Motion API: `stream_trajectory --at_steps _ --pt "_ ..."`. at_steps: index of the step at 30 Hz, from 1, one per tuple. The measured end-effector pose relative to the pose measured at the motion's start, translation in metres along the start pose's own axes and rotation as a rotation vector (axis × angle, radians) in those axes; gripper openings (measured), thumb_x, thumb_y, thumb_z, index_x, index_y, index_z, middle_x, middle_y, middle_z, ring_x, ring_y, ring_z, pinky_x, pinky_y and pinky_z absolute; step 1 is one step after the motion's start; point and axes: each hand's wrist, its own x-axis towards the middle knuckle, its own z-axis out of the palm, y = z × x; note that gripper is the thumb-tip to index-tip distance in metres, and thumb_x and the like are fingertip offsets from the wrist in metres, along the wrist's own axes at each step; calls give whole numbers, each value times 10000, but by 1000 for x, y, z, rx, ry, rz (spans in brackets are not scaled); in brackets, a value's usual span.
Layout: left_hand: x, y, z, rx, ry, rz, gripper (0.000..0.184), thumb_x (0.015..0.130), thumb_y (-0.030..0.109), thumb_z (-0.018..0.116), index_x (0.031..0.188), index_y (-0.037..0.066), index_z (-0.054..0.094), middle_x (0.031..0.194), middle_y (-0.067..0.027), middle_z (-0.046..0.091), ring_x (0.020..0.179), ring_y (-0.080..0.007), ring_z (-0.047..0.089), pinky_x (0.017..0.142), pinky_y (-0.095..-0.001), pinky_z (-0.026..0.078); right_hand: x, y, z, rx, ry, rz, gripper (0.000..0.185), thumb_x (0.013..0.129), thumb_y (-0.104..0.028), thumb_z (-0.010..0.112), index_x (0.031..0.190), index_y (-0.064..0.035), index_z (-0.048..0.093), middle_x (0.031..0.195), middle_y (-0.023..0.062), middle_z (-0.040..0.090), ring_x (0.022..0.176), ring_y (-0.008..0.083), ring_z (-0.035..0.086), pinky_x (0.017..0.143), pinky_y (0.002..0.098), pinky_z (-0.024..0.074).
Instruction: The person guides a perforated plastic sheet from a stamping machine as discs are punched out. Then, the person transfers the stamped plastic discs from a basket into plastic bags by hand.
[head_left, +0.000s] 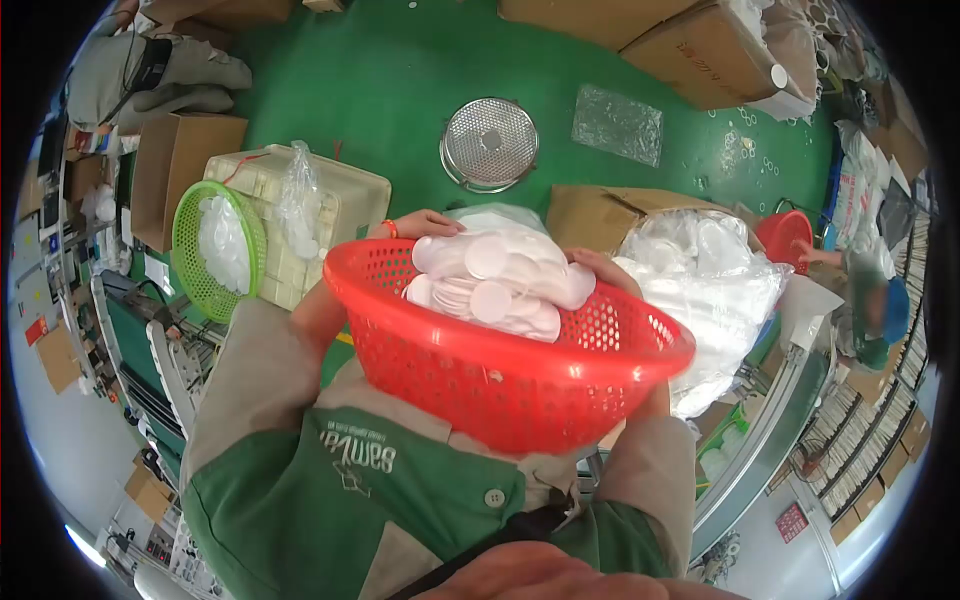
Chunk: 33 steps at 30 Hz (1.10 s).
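A red perforated plastic basket (500,390) is in front of my torso, between my forearms. Pale pinkish-white round flat discs (500,275) are heaped at its far side. My left hand (425,224), with a red band at the wrist, curls over the far left of the rim beside the discs. At the far right, my right hand (605,270) grips the rim, its fingers next to the heap. Part of each hand is hidden by the basket and discs. A clear plastic bag (500,215) shows just beyond the heap.
A green basket (262,240) leans by a cream bin (345,190) on the left. On the right stands a carton (590,215) with bagged white pieces (700,290). A round perforated metal stand (490,143) is on the floor ahead. Another person (870,300) is at far right.
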Motion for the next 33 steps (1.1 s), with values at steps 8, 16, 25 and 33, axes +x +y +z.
stream_trajectory --at_steps 8,16,25,33 --pt "-6 -7 -2 -376 -82 -9 327 826 147 561 1123 13 531 1061 -72 572 928 -125 548 804 -251 449 9 -13 1 -82 -39 24 280 881 -193 451 1097 -16 472 1036 69 537 947 139 519 831 281 420" --pt "-15 9 30 -244 -173 -43 349 815 184 572 1112 3 541 1079 -63 565 958 -105 514 830 -225 403 -8 21 -20 75 -34 72 164 862 -177 504 964 -48 509 930 31 559 828 111 549 725 252 456" --pt "-34 21 19 -570 -138 -50 280 818 134 557 1053 -20 564 1086 -58 555 934 -141 555 821 -271 448 -25 -28 50 102 17 22 221 878 -203 468 1000 -24 514 944 58 554 863 124 543 758 260 439" --pt "-32 21 10 -428 -103 -47 294 818 133 565 1060 -34 555 1006 -82 592 901 -122 560 799 -247 450 7 1 9 -31 -39 82 166 862 -158 488 958 -26 519 894 19 541 816 95 521 733 236 430"
